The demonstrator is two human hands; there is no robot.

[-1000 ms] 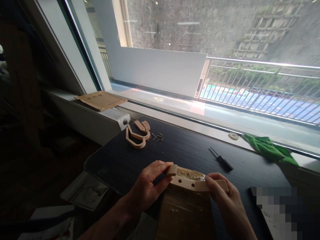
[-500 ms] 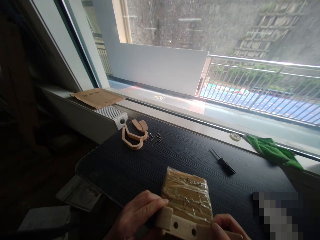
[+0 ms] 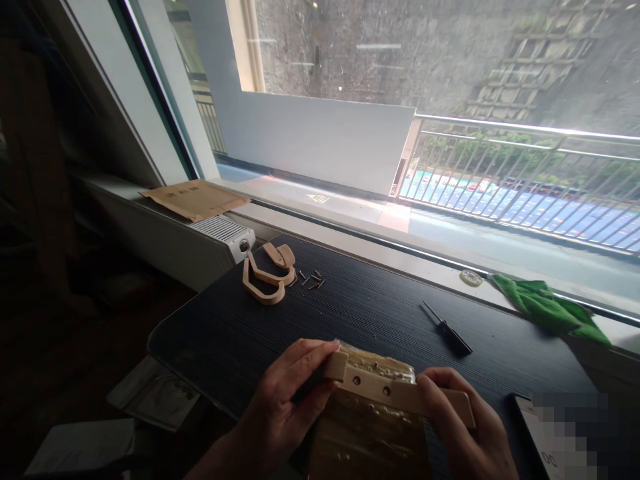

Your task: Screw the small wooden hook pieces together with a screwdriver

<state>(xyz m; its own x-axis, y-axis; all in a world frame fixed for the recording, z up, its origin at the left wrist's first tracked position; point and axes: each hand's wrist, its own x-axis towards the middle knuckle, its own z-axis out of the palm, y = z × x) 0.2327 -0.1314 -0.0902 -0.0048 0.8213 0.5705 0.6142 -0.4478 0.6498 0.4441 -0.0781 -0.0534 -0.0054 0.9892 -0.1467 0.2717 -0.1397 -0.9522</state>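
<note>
My left hand (image 3: pixel 295 390) pinches the left end of a pale wooden hook (image 3: pixel 373 387) with two round holes in its flat side. The fingers of my right hand (image 3: pixel 463 417) close on the hook's right end. The hook lies across a brown block (image 3: pixel 370 440) wrapped in clear, wrinkled tape, with rows of small bumps on its top. Further back, several bent wooden hooks (image 3: pixel 265 293) lie beside a scatter of small screws (image 3: pixel 311 279). To the right is a black-handled screwdriver (image 3: pixel 453 337).
Everything rests on a dark table (image 3: pixel 210 333) by the window. A phone (image 3: pixel 537 433), partly blurred, lies at right. On the sill are a green cloth (image 3: pixel 550 307) and a tape roll (image 3: pixel 471 277). A brown envelope (image 3: pixel 195 199) lies at left.
Both hands have moved forward with the wooden hook, from the block's near edge to across its top. More of the phone shows now. The screws and screwdriver stay put.
</note>
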